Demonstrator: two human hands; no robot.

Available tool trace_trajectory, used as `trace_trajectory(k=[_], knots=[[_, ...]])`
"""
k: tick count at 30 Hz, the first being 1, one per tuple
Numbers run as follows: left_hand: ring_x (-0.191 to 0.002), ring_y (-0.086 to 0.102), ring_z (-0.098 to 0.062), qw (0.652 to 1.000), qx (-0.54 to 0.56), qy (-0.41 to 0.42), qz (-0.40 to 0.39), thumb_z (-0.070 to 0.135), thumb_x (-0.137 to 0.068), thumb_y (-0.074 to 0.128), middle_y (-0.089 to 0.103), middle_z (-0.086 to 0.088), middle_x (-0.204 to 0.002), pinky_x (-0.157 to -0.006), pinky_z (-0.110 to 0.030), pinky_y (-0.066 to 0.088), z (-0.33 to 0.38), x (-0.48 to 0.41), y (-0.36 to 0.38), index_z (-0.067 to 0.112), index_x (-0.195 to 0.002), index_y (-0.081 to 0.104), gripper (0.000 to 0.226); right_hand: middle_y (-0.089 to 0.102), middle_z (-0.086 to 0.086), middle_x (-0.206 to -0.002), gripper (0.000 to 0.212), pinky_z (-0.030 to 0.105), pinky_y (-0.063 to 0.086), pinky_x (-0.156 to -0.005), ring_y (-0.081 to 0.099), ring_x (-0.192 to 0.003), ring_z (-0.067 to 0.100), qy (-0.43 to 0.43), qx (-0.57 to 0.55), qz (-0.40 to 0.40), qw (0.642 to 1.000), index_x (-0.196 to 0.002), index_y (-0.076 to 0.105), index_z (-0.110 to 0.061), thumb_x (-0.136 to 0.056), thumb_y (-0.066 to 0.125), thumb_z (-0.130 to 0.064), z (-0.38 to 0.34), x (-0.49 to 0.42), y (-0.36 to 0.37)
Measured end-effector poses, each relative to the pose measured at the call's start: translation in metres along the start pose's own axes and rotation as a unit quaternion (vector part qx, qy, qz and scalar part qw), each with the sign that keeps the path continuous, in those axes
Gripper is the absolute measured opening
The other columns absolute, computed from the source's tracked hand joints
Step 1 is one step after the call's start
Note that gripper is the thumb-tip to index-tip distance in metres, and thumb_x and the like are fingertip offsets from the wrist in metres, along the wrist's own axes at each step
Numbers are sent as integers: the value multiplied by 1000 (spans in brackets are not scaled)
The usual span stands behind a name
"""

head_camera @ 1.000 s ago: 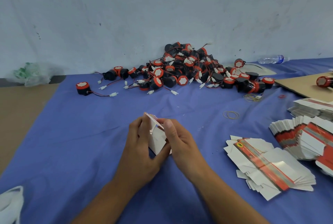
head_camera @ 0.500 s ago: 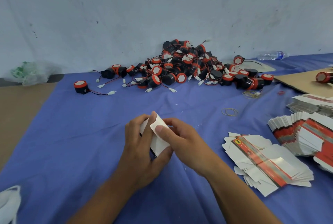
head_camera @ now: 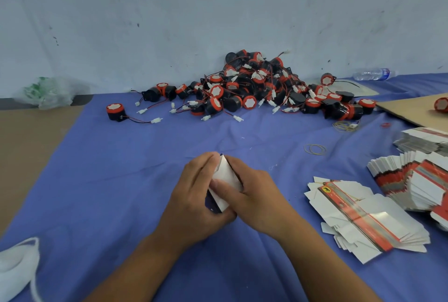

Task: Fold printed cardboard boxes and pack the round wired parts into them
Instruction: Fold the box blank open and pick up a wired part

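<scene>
Left hand (head_camera: 194, 196), right hand (head_camera: 257, 201), gripping cardboard box (head_camera: 226, 175)

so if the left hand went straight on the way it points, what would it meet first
Past the box the left hand grips, only blue cloth, then probably the pile of round wired parts; depth is unclear.

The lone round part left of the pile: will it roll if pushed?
Probably not: the part stands on its flat end, so it should slide. Its thin wire looks floppy and would likely trail behind. Tipped over, it may roll.
</scene>
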State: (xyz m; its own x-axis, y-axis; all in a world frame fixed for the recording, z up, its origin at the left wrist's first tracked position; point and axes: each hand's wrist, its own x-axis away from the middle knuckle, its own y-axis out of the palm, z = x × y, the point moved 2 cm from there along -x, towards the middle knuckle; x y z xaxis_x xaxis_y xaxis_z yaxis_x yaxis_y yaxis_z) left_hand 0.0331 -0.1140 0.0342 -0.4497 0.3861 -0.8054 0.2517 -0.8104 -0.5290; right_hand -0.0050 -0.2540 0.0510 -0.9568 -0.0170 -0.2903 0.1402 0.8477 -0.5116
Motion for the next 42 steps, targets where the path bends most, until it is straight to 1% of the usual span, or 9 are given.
trace_trajectory(k=[11,13,16,22,25,29,36,39,42], knots=[[-117,56,-23,1000,18,5,-7,30,-74,72,58,-18,-122,-100,-28,47,-2,-2,-2,-13,-121,57,65,66,2,-82,16,45,50,-68,59,-74,18,-1,-4,11,1000,-109,63,-26,-104,48,-32,6,1,-1],[-118,56,-22,1000,19,-5,-7,32,-76,72,58,-19,-123,-101,-26,46,-3,-1,-3,-14,-121,57,66,70,-7,-97,26,38,53,-80,64,-88,9,17,-27,-6,999,-129,59,-32,-105,48,-33,7,0,0],[-117,56,-23,1000,13,-12,-4,31,-74,74,58,-19,-123,-99,-27,47,-4,0,-3,-14,-121,57,67,57,-18,-132,53,21,43,-103,53,-119,-6,64,-58,-21,996,-155,28,-39,-105,46,-40,8,-1,6],[-117,57,-24,1000,4,-1,3,26,-70,80,58,-20,-122,-101,-29,47,-4,1,-1,-15,-121,57,68,48,-15,-123,58,0,30,-90,44,-115,-9,65,-32,-18,997,-156,9,-45,-106,39,-42,5,-1,14],[-118,56,-23,1000,6,-7,7,34,-77,77,57,-19,-123,-102,-26,45,-5,1,-1,-14,-122,56,69,50,-24,-128,50,6,31,-100,41,-120,-20,90,-135,-32,986,-153,22,-51,-105,37,-49,5,0,10],[-118,56,-24,1000,4,6,6,44,-82,69,58,-19,-124,-101,-27,47,-4,3,1,-12,-123,57,70,68,-9,-128,41,26,49,-101,62,-119,7,142,-354,-24,924,-137,58,-31,-102,52,-11,4,-3,7],[-124,52,-16,999,32,-24,-2,46,-77,70,54,-7,-133,-102,-22,44,-4,2,1,-5,-132,51,77,70,-8,-125,35,29,50,-102,62,-121,10,142,-345,4,928,-137,60,-24,-103,52,-17,4,-4,9],[-133,41,1,994,84,-63,-14,55,-73,73,42,14,-144,-104,-12,35,-5,3,2,16,-148,33,93,70,-3,-125,36,34,53,-99,63,-119,15,119,-325,5,938,-136,61,-28,-102,55,-18,5,-5,8],[-143,32,-4,973,193,-101,-74,60,-70,77,32,15,-155,-112,-18,31,-11,6,2,38,-152,13,106,62,-10,-126,55,30,48,-99,59,-117,12,34,-176,60,982,-142,52,-36,-90,69,-26,8,-4,3]])
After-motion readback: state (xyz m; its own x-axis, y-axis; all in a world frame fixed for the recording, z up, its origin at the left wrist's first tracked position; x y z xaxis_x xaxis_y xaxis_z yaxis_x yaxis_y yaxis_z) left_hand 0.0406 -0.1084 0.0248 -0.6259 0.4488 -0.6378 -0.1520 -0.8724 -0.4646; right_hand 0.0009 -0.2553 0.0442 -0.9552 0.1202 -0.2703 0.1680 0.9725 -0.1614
